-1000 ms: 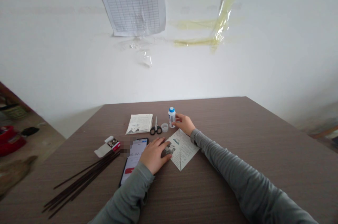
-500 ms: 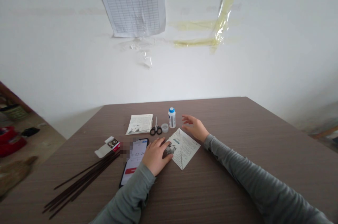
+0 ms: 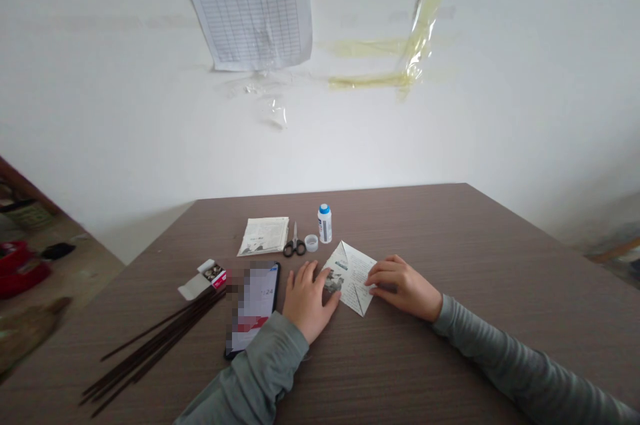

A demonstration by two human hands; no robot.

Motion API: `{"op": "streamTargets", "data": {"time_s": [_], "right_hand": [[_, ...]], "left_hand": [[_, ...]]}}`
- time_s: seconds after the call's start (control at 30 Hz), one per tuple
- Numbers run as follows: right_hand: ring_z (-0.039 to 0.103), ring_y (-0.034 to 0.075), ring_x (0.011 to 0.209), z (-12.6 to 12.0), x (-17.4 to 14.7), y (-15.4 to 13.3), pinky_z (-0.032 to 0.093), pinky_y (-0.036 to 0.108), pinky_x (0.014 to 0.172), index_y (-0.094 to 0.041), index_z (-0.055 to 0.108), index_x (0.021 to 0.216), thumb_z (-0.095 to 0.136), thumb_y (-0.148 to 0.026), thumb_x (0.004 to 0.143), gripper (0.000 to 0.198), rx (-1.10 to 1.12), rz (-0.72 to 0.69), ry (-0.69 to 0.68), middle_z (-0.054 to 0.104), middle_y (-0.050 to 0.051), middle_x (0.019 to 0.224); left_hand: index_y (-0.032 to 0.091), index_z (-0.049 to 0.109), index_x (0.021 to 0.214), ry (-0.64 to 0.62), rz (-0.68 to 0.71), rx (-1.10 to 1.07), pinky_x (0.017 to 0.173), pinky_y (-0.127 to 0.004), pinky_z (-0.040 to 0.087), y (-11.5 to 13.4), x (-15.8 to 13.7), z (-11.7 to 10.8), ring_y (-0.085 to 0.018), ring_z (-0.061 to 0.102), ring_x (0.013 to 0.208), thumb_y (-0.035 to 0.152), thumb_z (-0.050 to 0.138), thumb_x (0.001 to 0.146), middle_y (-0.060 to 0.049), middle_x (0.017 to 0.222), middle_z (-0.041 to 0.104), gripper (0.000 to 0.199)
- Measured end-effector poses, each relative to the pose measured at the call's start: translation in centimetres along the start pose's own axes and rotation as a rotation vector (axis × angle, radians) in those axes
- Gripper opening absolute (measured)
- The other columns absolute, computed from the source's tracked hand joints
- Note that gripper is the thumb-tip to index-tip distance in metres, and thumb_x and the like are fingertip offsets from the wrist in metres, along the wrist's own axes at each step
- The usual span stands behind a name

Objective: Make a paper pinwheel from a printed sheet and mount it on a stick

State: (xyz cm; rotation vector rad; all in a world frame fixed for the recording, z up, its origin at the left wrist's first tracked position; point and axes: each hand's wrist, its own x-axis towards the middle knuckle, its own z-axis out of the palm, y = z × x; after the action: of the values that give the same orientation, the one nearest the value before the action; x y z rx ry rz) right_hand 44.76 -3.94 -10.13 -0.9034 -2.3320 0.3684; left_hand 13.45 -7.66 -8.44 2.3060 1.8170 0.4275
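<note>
A folded sheet of printed paper (image 3: 357, 268), square with a diagonal crease and turned corner-up, lies flat on the table between my hands. My left hand (image 3: 310, 301) rests with fingers spread, its index finger and thumb lying over the paper's left side. At the opposite corner, my right hand (image 3: 407, 288) has thumb and fingers drawn together on the paper, covering that corner. Just beyond the paper stands a white bottle with a blue cap (image 3: 325, 225). A clear round cap (image 3: 311, 243) and black-handled scissors (image 3: 295, 247) lie to its left.
Behind the scissors' left side lies a stack of folded printed paper (image 3: 263, 236). A phone (image 3: 255, 308) lies left of my left hand. Farther left are an open small box (image 3: 210, 278) and several thin dark sticks (image 3: 160, 338). The white wall (image 3: 380, 145) borders the table's far edge.
My right hand has come down from above the paper's far right side onto its right corner. The paper has turned slightly, and my left hand has shifted a little right with it.
</note>
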Motion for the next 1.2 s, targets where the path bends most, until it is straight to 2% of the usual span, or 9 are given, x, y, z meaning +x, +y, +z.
{"op": "streamTargets", "data": {"time_s": [0.2, 0.37, 0.63, 0.83, 1.03, 1.13, 1.2], "right_hand": [[0.097, 0.036, 0.109, 0.3, -0.2, -1.2, 0.072, 0.054, 0.116, -0.039, 0.103, 0.117, 0.1, -0.032, 0.106, 0.013, -0.017, 0.037, 0.002, 0.101, 0.01, 0.114], [0.097, 0.039, 0.111, 0.4, -0.1, -2.0, 0.073, 0.056, 0.119, -0.044, 0.103, 0.115, 0.104, -0.038, 0.102, 0.014, -0.065, 0.073, -0.022, 0.101, 0.01, 0.115], [0.097, 0.04, 0.111, 0.8, -0.1, -1.5, 0.073, 0.059, 0.118, -0.043, 0.104, 0.124, 0.104, -0.038, 0.101, 0.023, -0.079, 0.069, -0.028, 0.101, 0.009, 0.116], [0.097, 0.041, 0.114, 0.9, 0.0, -1.1, 0.073, 0.06, 0.12, -0.043, 0.104, 0.128, 0.106, -0.042, 0.102, 0.026, -0.077, 0.092, -0.058, 0.1, 0.008, 0.119], [0.096, 0.04, 0.115, 1.3, 0.0, -0.7, 0.073, 0.059, 0.119, -0.042, 0.104, 0.124, 0.103, -0.035, 0.106, 0.02, -0.086, 0.1, -0.039, 0.099, 0.01, 0.117], [0.095, 0.04, 0.114, 1.5, 0.1, -0.6, 0.073, 0.059, 0.119, -0.043, 0.105, 0.123, 0.11, -0.042, 0.101, 0.023, -0.083, 0.106, -0.024, 0.098, 0.011, 0.116], [0.095, 0.041, 0.113, 1.6, 0.1, -0.6, 0.073, 0.06, 0.119, -0.042, 0.105, 0.123, 0.117, -0.05, 0.094, 0.032, -0.08, 0.108, -0.018, 0.097, 0.011, 0.115]], "left_hand": [[0.028, 0.085, 0.17, -0.026, -0.021, 0.018, 0.157, -0.08, 0.046, 0.6, -0.1, -0.3, -0.051, 0.062, 0.184, 0.039, 0.082, 0.117, -0.021, 0.191, 0.074, 0.054], [0.033, 0.087, 0.167, -0.017, -0.021, -0.002, 0.156, -0.082, 0.048, 0.6, 0.0, -0.5, -0.053, 0.064, 0.182, 0.038, 0.085, 0.115, -0.018, 0.189, 0.076, 0.052], [0.032, 0.088, 0.166, -0.004, -0.017, 0.004, 0.155, -0.083, 0.048, 0.8, -0.1, -0.7, -0.052, 0.066, 0.181, 0.037, 0.089, 0.115, -0.018, 0.188, 0.077, 0.052], [0.024, 0.088, 0.168, -0.022, -0.042, 0.002, 0.157, -0.08, 0.047, 1.3, -0.1, -1.0, -0.052, 0.065, 0.183, 0.033, 0.091, 0.116, -0.023, 0.19, 0.075, 0.052], [0.029, 0.087, 0.169, -0.031, -0.012, 0.025, 0.155, -0.082, 0.049, 1.0, 0.0, -0.8, -0.05, 0.066, 0.182, 0.036, 0.089, 0.117, -0.021, 0.191, 0.075, 0.052], [0.028, 0.086, 0.17, -0.041, -0.016, 0.034, 0.156, -0.081, 0.048, 1.0, 0.0, -0.9, -0.05, 0.065, 0.183, 0.037, 0.087, 0.118, -0.021, 0.192, 0.073, 0.053], [0.029, 0.086, 0.17, -0.044, -0.016, 0.037, 0.156, -0.081, 0.048, 1.0, 0.0, -0.9, -0.051, 0.064, 0.184, 0.038, 0.085, 0.118, -0.021, 0.193, 0.073, 0.053]]}}
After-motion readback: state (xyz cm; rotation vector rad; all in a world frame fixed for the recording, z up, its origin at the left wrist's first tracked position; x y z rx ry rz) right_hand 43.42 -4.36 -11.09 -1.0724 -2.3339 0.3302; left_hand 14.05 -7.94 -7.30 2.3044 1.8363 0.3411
